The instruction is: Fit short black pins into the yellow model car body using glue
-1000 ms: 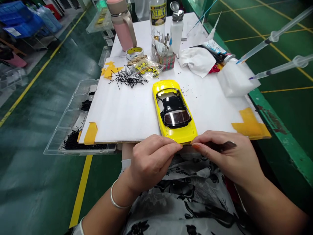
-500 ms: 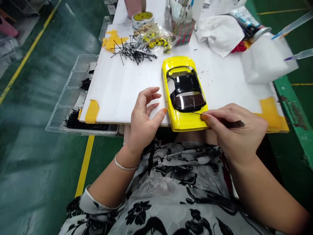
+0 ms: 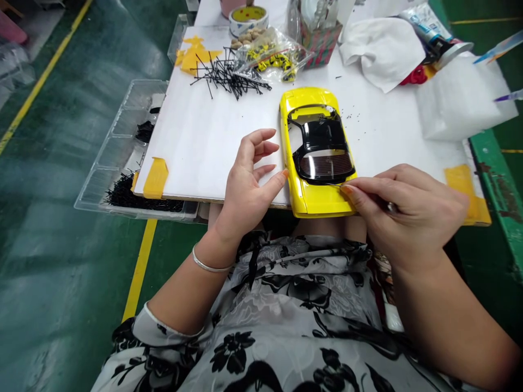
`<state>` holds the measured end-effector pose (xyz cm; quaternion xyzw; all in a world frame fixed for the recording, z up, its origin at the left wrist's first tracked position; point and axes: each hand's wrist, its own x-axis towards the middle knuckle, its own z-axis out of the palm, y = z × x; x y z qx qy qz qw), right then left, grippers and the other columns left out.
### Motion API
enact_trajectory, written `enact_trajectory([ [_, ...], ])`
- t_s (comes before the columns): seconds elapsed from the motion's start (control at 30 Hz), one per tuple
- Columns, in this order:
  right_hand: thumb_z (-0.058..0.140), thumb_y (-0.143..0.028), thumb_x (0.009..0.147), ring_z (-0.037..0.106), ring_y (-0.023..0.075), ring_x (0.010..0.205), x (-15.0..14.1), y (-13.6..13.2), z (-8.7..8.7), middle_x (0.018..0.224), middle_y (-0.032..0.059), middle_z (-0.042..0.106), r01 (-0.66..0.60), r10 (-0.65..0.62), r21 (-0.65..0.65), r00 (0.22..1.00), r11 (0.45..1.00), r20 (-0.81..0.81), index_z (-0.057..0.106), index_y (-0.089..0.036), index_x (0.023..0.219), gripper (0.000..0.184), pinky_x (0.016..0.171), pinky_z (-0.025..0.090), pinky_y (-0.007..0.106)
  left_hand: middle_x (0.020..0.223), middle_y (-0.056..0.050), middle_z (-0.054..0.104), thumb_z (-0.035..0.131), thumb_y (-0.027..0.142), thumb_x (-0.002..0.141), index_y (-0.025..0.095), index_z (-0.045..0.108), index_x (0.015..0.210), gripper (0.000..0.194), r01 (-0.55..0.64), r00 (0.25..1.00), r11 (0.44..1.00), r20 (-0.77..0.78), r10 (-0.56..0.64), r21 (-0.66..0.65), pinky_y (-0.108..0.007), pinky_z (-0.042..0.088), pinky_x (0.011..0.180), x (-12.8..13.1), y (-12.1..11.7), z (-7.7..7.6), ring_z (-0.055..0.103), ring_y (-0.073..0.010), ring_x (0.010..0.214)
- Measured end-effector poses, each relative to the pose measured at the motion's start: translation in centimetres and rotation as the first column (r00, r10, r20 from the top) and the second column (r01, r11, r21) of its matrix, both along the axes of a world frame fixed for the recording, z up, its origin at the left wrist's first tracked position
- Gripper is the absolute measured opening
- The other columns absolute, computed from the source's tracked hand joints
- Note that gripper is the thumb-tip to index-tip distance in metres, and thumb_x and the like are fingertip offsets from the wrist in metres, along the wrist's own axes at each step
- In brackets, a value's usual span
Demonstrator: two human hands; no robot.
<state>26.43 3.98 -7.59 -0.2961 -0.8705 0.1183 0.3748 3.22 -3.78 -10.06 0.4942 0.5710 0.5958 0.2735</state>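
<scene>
A yellow toy car body (image 3: 322,204) with a black roof and dark rear window lies near the table's front edge, its rear end toward me. My right hand (image 3: 412,209) pinches a thin black strip (image 3: 332,184) between thumb and forefinger. The strip reaches to the lower edge of the rear window; whether it touches there I cannot tell. Beside the car's left flank is my left hand (image 3: 252,174), fingers curved and apart, holding nothing. Its thumb tip is at the yellow side, apparently touching it.
Black thin sticks (image 3: 232,78) lie in a loose pile at the back left, beside a clear bag (image 3: 269,54) of yellow-black parts. A tape roll (image 3: 248,20), white cloth (image 3: 382,51) and white foam-like block (image 3: 461,103) stand farther back. Left of the table sits a clear compartment tray (image 3: 102,158).
The view has shifted a little, so the table and car appear slightly farther right. My right hand still pinches the strip, now closer to the rear window's edge. My left hand stays beside the car.
</scene>
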Motion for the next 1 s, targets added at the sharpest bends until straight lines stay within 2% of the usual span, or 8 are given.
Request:
enact_trajectory([
  [0.23,0.074,-0.023,0.096,0.066,0.0216,0.067,-0.1,0.28,0.31,0.079,0.0055,0.071,-0.005,0.004,0.025,0.999,1.0,0.05,0.08,-0.027,0.094,0.008,0.054,0.04,0.035,0.127,-0.007,0.062,0.073,0.021,0.084,0.03,0.053,0.135,0.055,0.014,1.0,1.0,-0.024,-0.014,0.012,-0.039,0.059,0.102,-0.21,0.14,-0.22,0.06,-0.0252,0.129],
  [0.4,0.075,-0.022,0.095,0.066,0.0194,0.067,-0.2,0.57,0.15,0.079,0.0035,0.071,-0.034,0.034,0.073,0.999,0.997,0.003,0.08,-0.027,0.094,0.007,0.052,0.041,0.033,0.127,-0.007,0.062,0.076,0.026,0.085,0.03,0.054,0.134,0.054,0.022,1.0,1.0,-0.02,-0.022,-0.013,-0.039,0.059,0.101,-0.31,0.15,0.09,0.06,-0.0262,0.129],
  [0.6,0.07,-0.028,0.099,0.068,0.0208,0.069,0.05,0.59,0.28,0.081,0.0039,0.072,-0.014,0.013,0.036,0.999,0.999,0.038,0.081,-0.03,0.092,0.013,0.055,0.046,0.035,0.128,-0.007,0.061,0.078,0.028,0.084,0.03,0.055,0.134,0.055,0.019,1.0,0.999,0.025,-0.018,-0.044,-0.035,0.058,0.101,-0.19,0.08,0.45,0.058,-0.0259,0.132],
  [0.8,0.072,-0.021,0.096,0.069,0.0211,0.07,-0.06,0.67,0.34,0.081,0.0045,0.073,-0.039,0.039,0.05,0.999,0.998,0.004,0.082,-0.03,0.094,0.013,0.055,0.044,0.034,0.127,-0.008,0.06,0.076,0.024,0.084,0.03,0.054,0.134,0.055,0.02,1.0,0.999,0.023,-0.019,-0.035,-0.035,0.058,0.101,-0.16,0.07,0.4,0.058,-0.025,0.131],
  [1.0,0.071,-0.024,0.097,0.068,0.021,0.07,-0.13,0.55,0.39,0.081,0.0042,0.073,-0.023,0.023,0.021,1.0,1.0,0.001,0.082,-0.031,0.091,0.014,0.055,0.043,0.035,0.128,-0.008,0.06,0.077,0.026,0.085,0.031,0.053,0.135,0.055,0.008,1.0,0.999,0.001,-0.008,-0.039,-0.035,0.059,0.101,-0.11,0.02,0.3,0.058,-0.0253,0.131],
])
